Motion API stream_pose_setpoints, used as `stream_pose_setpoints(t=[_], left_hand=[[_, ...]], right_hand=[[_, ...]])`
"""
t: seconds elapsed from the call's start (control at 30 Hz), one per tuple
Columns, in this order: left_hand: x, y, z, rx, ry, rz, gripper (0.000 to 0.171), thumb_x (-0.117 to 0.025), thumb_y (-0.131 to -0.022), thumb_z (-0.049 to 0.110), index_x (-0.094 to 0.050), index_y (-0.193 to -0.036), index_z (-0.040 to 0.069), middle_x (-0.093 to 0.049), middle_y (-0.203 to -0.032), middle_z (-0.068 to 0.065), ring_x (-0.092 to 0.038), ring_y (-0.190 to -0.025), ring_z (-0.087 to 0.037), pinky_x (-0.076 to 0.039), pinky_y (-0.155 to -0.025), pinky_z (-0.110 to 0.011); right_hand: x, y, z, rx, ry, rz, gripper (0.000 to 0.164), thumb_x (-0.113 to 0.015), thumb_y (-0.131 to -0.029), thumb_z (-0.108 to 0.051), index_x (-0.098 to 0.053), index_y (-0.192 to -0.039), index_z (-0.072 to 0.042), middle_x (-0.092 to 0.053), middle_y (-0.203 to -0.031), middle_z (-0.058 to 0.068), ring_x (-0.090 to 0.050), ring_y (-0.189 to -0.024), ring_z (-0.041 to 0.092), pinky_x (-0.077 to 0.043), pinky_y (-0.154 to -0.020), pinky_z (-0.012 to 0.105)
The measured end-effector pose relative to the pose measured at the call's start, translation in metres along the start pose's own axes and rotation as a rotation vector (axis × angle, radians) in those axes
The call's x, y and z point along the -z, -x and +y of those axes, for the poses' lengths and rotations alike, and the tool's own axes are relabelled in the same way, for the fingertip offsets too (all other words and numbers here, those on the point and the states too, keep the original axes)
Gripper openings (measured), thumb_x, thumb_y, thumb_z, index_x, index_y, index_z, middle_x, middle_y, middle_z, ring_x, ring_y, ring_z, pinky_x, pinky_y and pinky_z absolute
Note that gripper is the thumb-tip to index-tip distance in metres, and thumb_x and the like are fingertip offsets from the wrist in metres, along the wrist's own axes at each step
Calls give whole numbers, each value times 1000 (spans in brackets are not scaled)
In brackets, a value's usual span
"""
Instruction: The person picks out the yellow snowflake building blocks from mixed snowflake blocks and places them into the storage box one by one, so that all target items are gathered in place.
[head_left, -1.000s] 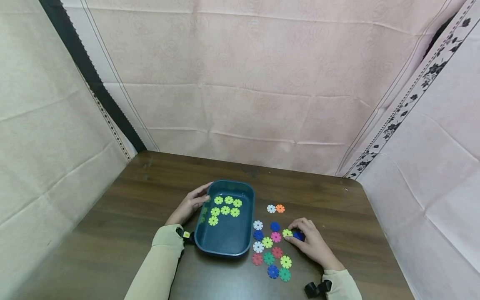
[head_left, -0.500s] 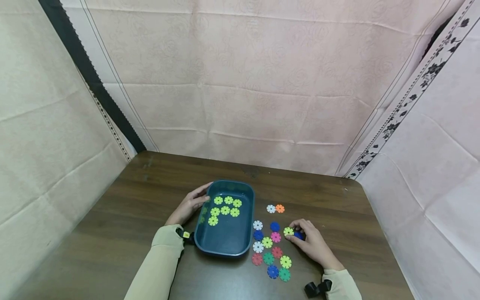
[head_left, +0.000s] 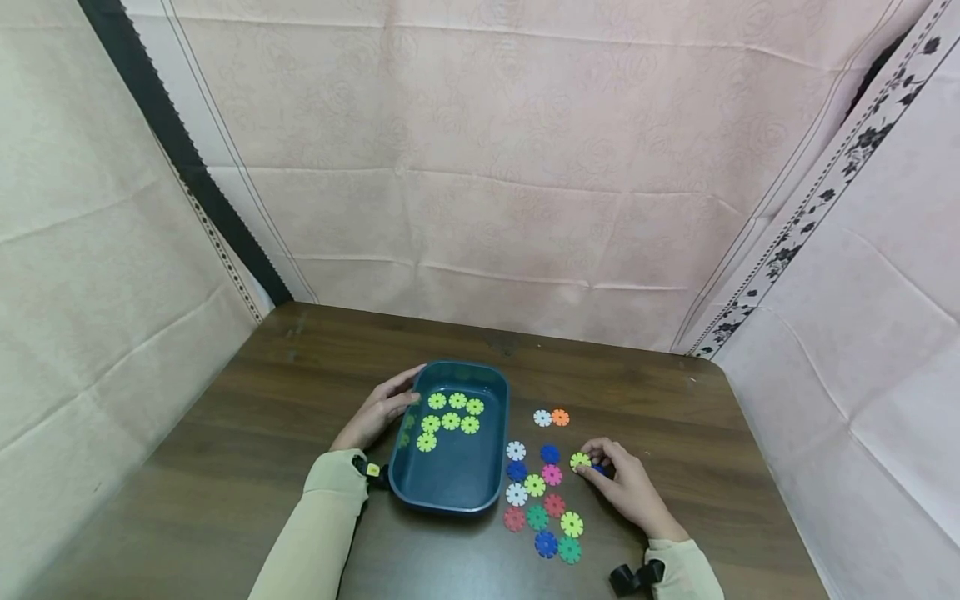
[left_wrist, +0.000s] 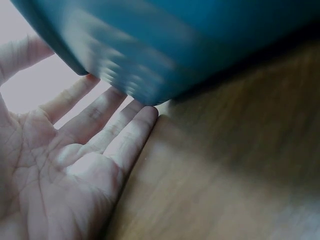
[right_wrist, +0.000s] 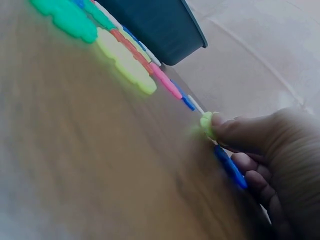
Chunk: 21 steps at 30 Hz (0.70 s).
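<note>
Right hand (head_left: 630, 492) pinches a yellow-green disc (head_left: 580, 460), nudged slightly rightward from a second ago, still outside the tray (head_left: 450, 479). Left hand (head_left: 373, 413), fingers nearly straight, touches it.

"Is the head view clear?"
"Fairly sharp, evenly lit, with a dull sheen on the near table (head_left: 442, 558)."
"And the wrist views?"
"Dimmer, softer; white glare behind the left hand (left_wrist: 75, 155), streaky reflections across the tray (left_wrist: 165, 45)."
</note>
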<state>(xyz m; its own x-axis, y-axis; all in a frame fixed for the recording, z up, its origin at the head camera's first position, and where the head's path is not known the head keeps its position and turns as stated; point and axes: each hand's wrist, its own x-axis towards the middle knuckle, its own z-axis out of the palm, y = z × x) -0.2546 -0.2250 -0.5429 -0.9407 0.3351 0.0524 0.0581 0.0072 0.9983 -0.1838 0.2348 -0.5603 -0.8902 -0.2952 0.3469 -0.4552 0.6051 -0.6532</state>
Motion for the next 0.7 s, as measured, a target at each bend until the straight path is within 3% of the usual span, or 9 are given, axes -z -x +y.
stream_pose_setpoints(t=[0.43, 0.7], left_hand=[[-1, -2, -1, 9, 19, 2, 51, -57, -102, 21, -46, -152, 29, -42, -154, -3, -47, -134, -31, -44, -105, -46], [0, 0, 1, 17, 25, 11, 52, -59, -101, 24, -46, -152, 28, -43, -153, -4, -46, -134, -31, -44, -106, -44]], right_hand=[[5, -8, -8, 13, -100, 36, 18, -75, -92, -12, -68, -104, -23, -68, -89, -13, -62, -74, 8, -51, -64, 26], [5, -20, -28, 41, -130, -6, 14, -72, -94, -9, -68, -106, -15, -71, -91, -2, -65, -77, 14, -53, -67, 28]])
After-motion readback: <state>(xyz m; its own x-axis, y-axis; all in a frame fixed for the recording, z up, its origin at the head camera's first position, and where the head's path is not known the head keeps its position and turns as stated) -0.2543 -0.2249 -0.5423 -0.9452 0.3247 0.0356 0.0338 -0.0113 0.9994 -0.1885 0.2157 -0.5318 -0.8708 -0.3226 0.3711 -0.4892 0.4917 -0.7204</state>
